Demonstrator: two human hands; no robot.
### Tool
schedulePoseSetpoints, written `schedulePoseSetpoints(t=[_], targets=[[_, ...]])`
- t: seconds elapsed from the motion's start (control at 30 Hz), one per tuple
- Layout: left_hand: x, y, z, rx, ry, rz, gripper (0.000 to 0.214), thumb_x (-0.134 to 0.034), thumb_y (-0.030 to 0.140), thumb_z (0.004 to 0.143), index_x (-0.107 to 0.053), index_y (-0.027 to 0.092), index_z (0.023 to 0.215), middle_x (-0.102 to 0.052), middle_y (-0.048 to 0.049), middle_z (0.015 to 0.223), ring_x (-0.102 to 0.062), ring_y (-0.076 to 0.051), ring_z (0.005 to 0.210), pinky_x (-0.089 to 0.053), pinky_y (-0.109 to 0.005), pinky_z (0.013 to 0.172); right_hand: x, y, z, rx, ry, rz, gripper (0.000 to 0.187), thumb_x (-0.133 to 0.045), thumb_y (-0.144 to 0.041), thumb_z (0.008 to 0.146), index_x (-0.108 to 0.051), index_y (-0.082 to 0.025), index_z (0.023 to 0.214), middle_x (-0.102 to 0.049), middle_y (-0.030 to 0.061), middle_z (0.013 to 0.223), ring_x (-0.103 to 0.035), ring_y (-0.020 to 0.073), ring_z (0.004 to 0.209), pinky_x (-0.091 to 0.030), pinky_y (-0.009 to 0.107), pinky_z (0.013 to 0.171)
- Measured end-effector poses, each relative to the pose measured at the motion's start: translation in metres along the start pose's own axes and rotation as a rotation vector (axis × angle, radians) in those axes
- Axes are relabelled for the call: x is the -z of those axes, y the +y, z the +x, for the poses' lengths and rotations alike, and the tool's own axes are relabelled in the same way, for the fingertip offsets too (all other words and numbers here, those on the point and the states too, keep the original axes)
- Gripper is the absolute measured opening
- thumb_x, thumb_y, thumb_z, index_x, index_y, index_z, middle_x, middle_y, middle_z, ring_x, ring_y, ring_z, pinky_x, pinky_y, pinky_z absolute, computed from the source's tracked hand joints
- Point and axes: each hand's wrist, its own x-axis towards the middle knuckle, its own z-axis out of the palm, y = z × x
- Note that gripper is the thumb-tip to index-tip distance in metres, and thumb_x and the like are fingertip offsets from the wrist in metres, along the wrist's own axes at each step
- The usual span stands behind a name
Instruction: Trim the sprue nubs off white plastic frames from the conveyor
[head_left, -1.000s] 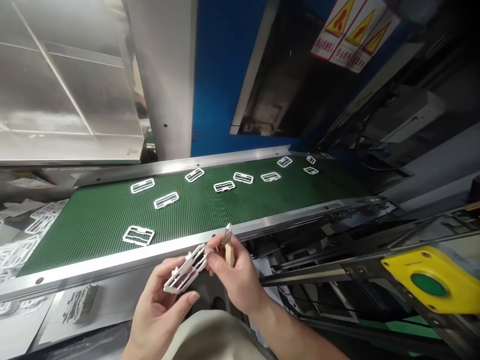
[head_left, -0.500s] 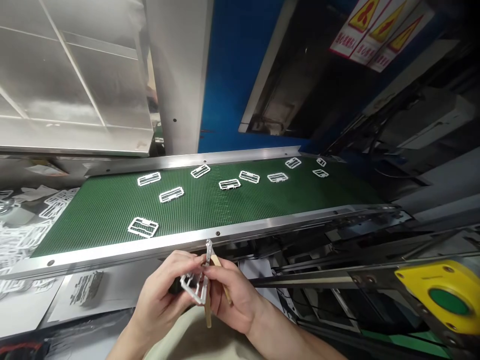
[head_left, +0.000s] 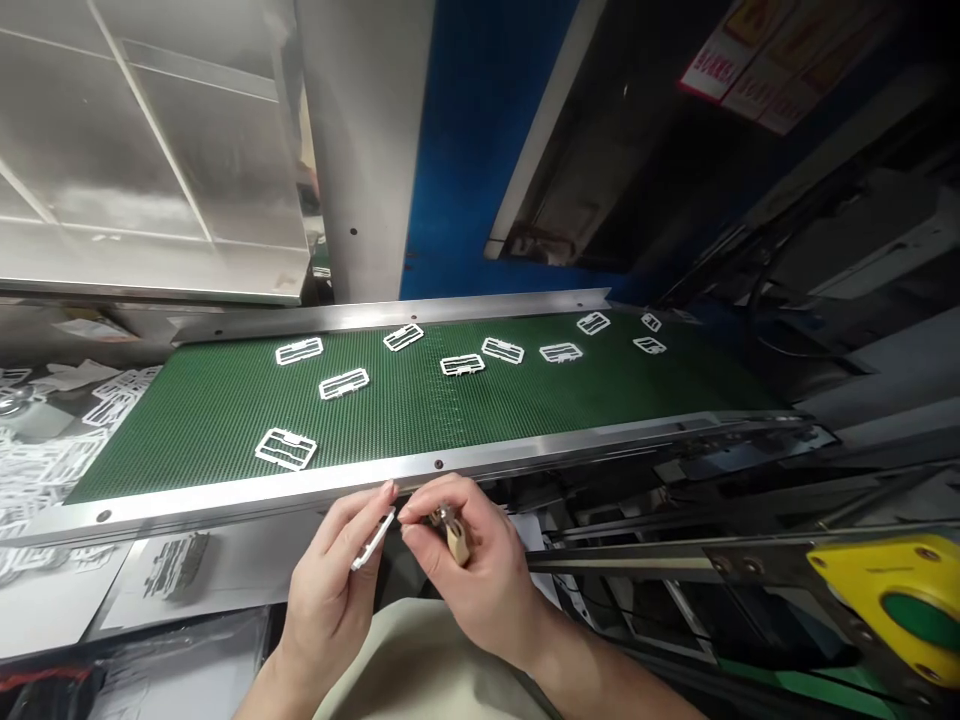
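Note:
Edge-on between the thumb and fingers of my left hand (head_left: 328, 590) is a white plastic frame (head_left: 373, 541). My right hand (head_left: 486, 585) is closed around pliers (head_left: 457, 540) with tan handles; most of the tool is hidden in the palm, and its metal part shows only partly. The right thumb and index fingertips come together close to the left fingertips, and I cannot tell whether they pinch anything. Both hands are in front of the conveyor's near rail. More white frames, such as one (head_left: 286, 450) near that rail, lie scattered on the green belt (head_left: 390, 425).
A small stack of white frames (head_left: 176, 566) stands on a pale surface at left. Many loose frames (head_left: 45, 485) are heaped beyond the belt's left end. A yellow box with a green button (head_left: 892, 600) is at right. The blue machine (head_left: 465, 150) stands behind the belt.
My right hand has turned, drawing the pliers away from the frame and into its palm. The left hand has tilted the frame from face-on to edge-on. The belt's frames look unmoved.

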Motion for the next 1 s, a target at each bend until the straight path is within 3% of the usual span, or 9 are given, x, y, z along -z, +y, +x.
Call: schedulePoseSetpoints(t=[0.17,0.4,0.57,0.77,0.87,1.0], targets=[[0.001,0.005,0.004,-0.034,-0.003,0.151,0.077,-0.050,0.002,0.113,-0.042,0.040,0.179,-0.065,-0.0052,0.137,-0.068,-0.014,0.127,-0.061,-0.019,0.107,-0.008,0.002,0.004,0.183,-0.030,-0.091,0.021,-0.078,-0.015,0.106,-0.073,-0.028,0.122,-0.078,-0.0002,0.112,-0.078,0.0141,0.106,-0.060,0.023,0.098],[0.006,0.009,0.003,-0.069,-0.055,0.213,0.086,-0.053,-0.001,0.108,-0.031,0.032,0.184,-0.059,-0.0111,0.140,-0.060,-0.023,0.130,-0.057,-0.031,0.111,-0.005,0.006,0.005,0.211,-0.067,-0.103,0.032,-0.074,-0.007,0.102,-0.073,-0.029,0.126,-0.078,0.0030,0.118,-0.076,0.0188,0.109,-0.061,0.029,0.099],[0.016,0.012,0.002,-0.087,-0.133,0.198,0.067,-0.045,0.027,0.120,-0.028,0.022,0.185,-0.053,-0.0149,0.149,-0.053,-0.028,0.140,-0.050,-0.039,0.118,-0.004,-0.003,0.010,0.168,-0.127,-0.098,0.013,-0.069,-0.017,0.111,-0.068,-0.027,0.119,-0.075,0.0030,0.111,-0.074,0.0168,0.100,-0.061,0.029,0.091],[0.017,0.012,0.000,0.004,-0.114,0.113,0.063,-0.043,0.035,0.123,-0.030,0.030,0.184,-0.052,-0.0111,0.151,-0.053,-0.023,0.138,-0.058,-0.028,0.107,0.000,-0.004,0.005,0.112,-0.166,-0.044,0.009,-0.071,-0.023,0.112,-0.068,-0.028,0.119,-0.074,0.0005,0.108,-0.074,0.0153,0.096,-0.059,0.028,0.088],[0.019,0.012,-0.001,0.034,-0.102,0.109,0.063,-0.044,0.036,0.122,-0.031,0.031,0.184,-0.052,-0.0126,0.154,-0.053,-0.025,0.141,-0.062,-0.027,0.099,0.015,0.001,0.012,0.147,-0.213,-0.132,0.022,-0.076,-0.039,0.112,-0.070,-0.027,0.130,-0.076,0.0049,0.118,-0.074,0.0195,0.105,-0.060,0.032,0.094],[0.022,0.012,-0.002,0.036,-0.082,0.107,0.063,-0.045,0.037,0.122,-0.032,0.031,0.184,-0.053,-0.0139,0.156,-0.053,-0.027,0.145,-0.064,-0.028,0.096,0.032,0.008,0.023,0.342,-0.298,-0.431,0.042,-0.072,-0.055,0.114,-0.070,-0.021,0.140,-0.077,0.0123,0.125,-0.073,0.0274,0.115,-0.058,0.044,0.102]])
